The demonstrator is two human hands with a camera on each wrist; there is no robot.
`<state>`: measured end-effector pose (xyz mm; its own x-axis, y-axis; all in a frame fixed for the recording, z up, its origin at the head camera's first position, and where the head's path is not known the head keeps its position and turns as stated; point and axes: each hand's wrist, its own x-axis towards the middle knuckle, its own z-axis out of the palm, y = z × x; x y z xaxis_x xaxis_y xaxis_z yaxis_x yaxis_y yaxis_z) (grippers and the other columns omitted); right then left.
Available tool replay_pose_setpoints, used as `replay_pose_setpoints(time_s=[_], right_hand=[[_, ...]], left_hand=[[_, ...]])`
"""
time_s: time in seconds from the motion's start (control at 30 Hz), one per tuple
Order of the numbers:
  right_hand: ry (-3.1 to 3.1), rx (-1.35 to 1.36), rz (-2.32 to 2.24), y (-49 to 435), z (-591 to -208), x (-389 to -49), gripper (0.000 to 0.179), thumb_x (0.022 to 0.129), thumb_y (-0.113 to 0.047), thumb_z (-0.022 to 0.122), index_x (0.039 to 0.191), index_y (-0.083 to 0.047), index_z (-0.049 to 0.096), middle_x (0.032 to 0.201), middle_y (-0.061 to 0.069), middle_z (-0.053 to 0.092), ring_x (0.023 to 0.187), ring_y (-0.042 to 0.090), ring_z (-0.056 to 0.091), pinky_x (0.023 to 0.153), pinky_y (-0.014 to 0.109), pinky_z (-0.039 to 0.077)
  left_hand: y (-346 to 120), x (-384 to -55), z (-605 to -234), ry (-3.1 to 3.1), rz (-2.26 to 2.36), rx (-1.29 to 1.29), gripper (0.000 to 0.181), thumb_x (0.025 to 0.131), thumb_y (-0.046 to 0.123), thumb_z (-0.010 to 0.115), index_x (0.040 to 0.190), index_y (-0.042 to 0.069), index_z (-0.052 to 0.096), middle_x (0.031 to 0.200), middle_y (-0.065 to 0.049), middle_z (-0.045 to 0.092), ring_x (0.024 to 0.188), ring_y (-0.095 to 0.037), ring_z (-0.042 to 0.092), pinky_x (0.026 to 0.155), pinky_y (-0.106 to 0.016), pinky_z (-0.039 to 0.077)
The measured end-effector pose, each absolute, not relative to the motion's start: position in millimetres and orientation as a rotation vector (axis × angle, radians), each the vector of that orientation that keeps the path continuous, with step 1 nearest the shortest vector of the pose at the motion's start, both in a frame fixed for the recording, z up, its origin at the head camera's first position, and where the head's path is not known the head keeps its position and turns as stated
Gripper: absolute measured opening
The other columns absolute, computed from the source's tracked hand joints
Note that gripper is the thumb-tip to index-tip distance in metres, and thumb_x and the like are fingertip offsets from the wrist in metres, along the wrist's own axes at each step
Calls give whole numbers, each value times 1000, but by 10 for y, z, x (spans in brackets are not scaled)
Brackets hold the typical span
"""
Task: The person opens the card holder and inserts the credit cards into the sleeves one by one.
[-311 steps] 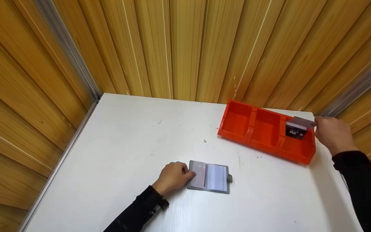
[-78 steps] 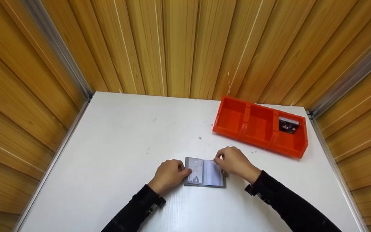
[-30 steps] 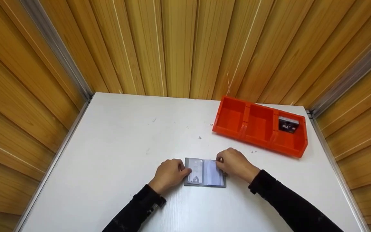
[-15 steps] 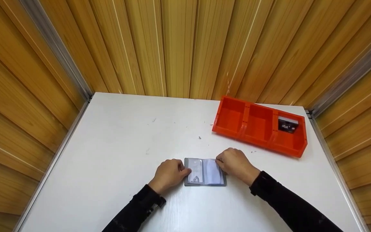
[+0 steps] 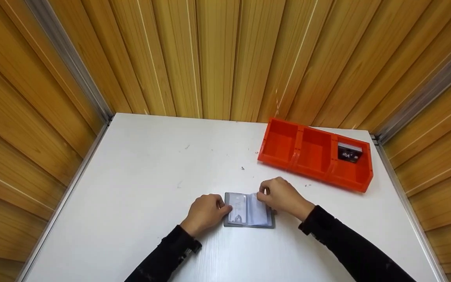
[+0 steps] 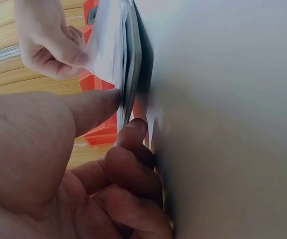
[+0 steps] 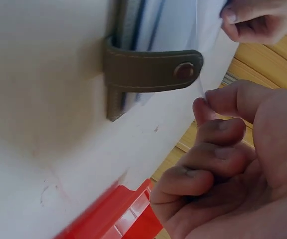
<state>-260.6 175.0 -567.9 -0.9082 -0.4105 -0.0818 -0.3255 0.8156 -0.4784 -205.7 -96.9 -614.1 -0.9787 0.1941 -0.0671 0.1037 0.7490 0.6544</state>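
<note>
A grey card holder [image 5: 248,225] lies open on the white table, with a pale card [image 5: 237,209] behind clear plastic on its left side. My left hand [image 5: 205,213] grips its left edge, thumb on top and fingertips beneath, as the left wrist view shows. My right hand [image 5: 283,197] pinches the corner of a clear plastic page [image 5: 258,211] between thumb and index finger, lifting it a little at the upper right. In the right wrist view, a snap strap [image 7: 153,70] stands up from the cover beside that hand; the other right fingers are curled.
A red three-compartment bin [image 5: 296,156] stands at the back right of the table [image 5: 151,164]. Its right compartment holds a stack of black cards [image 5: 349,152] marked "Vip". Wood-patterned walls [image 5: 217,58] enclose the back and sides.
My right hand, earlier at the bin's right end with a greyish flat thing, is now at the card holder. Over the last second it has shifted slightly left with the page corner. The left hand stays.
</note>
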Motion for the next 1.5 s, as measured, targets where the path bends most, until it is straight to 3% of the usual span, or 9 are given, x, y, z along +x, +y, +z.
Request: replay_pose_setpoints(time_s=[0.17,0.57,0.83,0.97,1.17,1.5], right_hand=[[2749,-578,-828,1652,-5641,-2639,18,96,-19,69,80,-17,77,60,-7,54,51,8,51,52,24,41],[2629,-519,-944,1312,-5642,-2753,22,93,-22,67,81,-10,82,76,-8,67,69,10,54,63,26,42],[2585,-542,-913,1104,-5766,-2808,22,91,-21,70,74,-11,80,64,-12,58,66,9,51,60,26,38],[2571,-584,-869,1065,-5800,-2796,20,92,-20,71,79,-12,84,65,-11,64,66,8,54,61,24,40],[2568,-624,-864,1166,-5708,-2760,21,96,-22,70,94,-15,89,82,-6,76,78,10,59,72,28,46],[2621,-575,-915,1482,-5511,-2733,23,100,-23,68,97,-10,87,81,-6,73,77,11,57,71,28,45]], left_hand=[[-981,-2057,-6148,2815,1055,242,32,98,38,80,75,20,67,66,10,52,65,-11,50,62,-28,38],[-1047,-2049,-6158,2855,1083,295,28,100,34,77,77,18,72,68,10,60,64,-8,51,62,-28,42],[-1107,-2035,-6166,2889,1065,320,29,101,30,74,76,15,72,69,6,63,64,-9,52,62,-29,43],[-1152,-2007,-6120,2900,1062,301,28,101,29,73,77,15,73,69,5,64,64,-9,52,62,-29,43],[-1149,-1993,-6064,2881,1067,295,28,101,30,74,77,16,72,67,7,59,64,-9,51,62,-28,41],[-975,-2061,-6051,2898,1055,301,30,100,33,76,75,18,68,66,8,57,63,-11,51,60,-28,40]])
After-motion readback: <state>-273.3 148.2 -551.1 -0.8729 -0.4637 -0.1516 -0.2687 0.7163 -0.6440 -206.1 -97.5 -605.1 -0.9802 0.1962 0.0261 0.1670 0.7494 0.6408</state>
